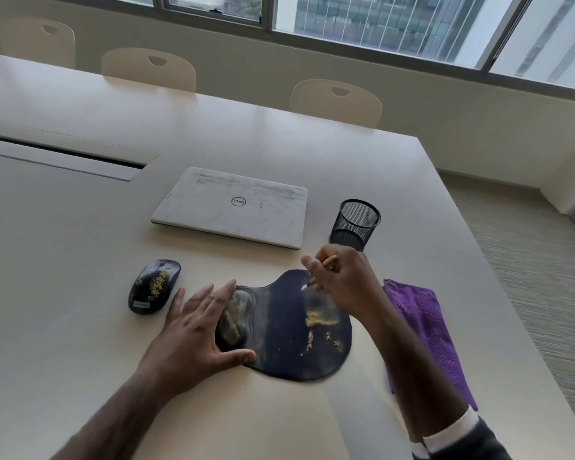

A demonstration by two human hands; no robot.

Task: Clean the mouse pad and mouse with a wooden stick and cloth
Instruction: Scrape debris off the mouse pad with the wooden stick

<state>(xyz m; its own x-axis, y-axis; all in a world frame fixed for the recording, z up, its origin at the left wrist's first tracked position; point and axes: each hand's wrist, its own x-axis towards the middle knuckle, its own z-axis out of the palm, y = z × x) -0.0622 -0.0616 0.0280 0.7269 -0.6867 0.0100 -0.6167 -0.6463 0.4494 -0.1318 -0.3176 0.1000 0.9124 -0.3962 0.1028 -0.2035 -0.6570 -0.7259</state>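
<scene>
The mouse pad [279, 330] is pinned at its wrist-rest end by the left hand [193, 327], fingers spread wide and flat. Yellowish crumbs [321, 318] are scattered across it. Over its far edge the wooden stick [330, 260] is pinched in the curled fingers of the right hand [339, 280]. The debris would best be loosened with short, shallow strokes toward one edge. The purple cloth [425, 327] lies just right, partly hidden by the forearm; the mouse [155, 287], also crumbed, sits left. Whether the blurred stick tip touches the pad cannot be told.
</scene>
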